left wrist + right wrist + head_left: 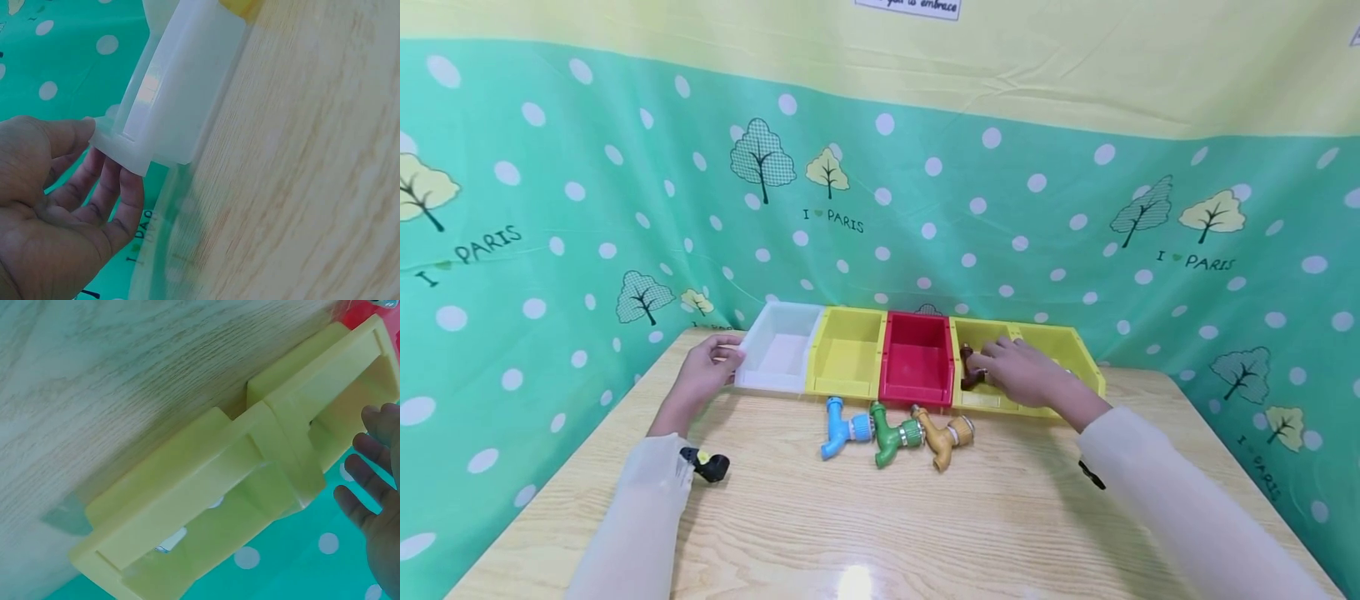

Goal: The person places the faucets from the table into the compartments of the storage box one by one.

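My left hand [706, 371] grips the left edge of a white bin [778, 387] at the row's left end. In the left wrist view, its thumb lies on the bin's rim and its fingers curl below. My right hand [1018, 371] is over a yellow bin [992, 402], its fingertips beside a dark brown tap [972, 371]. Its fingers look loosely bent in the right wrist view, where no tap shows. In front of the bins lie a blue tap [842, 428], a green tap [895, 435] and an orange-brown tap [943, 435].
Between the white and right-hand bins stand another yellow bin [846, 387] and a red bin [917, 392]. The far-right yellow bin [1090, 367] holds something whitish [172, 539], partly hidden. A patterned curtain [925, 208] hangs behind the wooden table [865, 525].
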A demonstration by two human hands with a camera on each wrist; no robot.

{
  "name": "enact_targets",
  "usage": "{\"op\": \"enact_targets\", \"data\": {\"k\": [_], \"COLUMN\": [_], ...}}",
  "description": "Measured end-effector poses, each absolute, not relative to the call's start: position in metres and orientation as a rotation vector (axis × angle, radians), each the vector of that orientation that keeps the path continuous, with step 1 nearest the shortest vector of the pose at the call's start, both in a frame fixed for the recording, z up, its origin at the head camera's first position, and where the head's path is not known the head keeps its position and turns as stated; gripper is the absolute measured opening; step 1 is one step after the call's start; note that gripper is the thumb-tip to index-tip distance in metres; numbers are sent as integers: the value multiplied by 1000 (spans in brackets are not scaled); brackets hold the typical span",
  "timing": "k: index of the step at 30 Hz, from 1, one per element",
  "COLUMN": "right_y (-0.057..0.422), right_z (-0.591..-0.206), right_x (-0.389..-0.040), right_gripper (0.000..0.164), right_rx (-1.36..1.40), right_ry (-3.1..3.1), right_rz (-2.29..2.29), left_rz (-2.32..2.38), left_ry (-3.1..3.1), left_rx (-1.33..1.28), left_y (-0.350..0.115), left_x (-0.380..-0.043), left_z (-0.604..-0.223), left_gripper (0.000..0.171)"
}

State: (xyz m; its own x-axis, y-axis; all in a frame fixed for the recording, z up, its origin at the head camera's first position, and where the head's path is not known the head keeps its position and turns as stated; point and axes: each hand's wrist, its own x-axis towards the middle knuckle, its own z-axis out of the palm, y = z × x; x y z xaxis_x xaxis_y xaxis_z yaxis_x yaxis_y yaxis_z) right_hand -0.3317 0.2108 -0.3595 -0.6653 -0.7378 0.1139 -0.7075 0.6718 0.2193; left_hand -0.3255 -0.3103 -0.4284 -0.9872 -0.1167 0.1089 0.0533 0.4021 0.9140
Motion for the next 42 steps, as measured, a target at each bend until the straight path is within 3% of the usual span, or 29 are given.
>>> {"op": "enact_targets", "data": {"k": [19, 31, 42], "right_y": [194, 181, 174], "right_z": [-365, -376, -391], "right_x": [-298, -279, -272], "right_gripper": [41, 34, 38], "right_rx": [1378, 1473, 1583], "right_ry": [-2518, -2491, -2461], "right_rz": [-407, -423, -444], "left_rz": [-1651, -1652, -1653], "left_ry": [-2488, -2492, -2490], "left_rx": [56, 71, 61], "left_y": [-310, -310, -311], "left_x": [-324, -324, -325], "left_z": [-427, -426, -427], "left_gripper": [42, 42, 41]}}
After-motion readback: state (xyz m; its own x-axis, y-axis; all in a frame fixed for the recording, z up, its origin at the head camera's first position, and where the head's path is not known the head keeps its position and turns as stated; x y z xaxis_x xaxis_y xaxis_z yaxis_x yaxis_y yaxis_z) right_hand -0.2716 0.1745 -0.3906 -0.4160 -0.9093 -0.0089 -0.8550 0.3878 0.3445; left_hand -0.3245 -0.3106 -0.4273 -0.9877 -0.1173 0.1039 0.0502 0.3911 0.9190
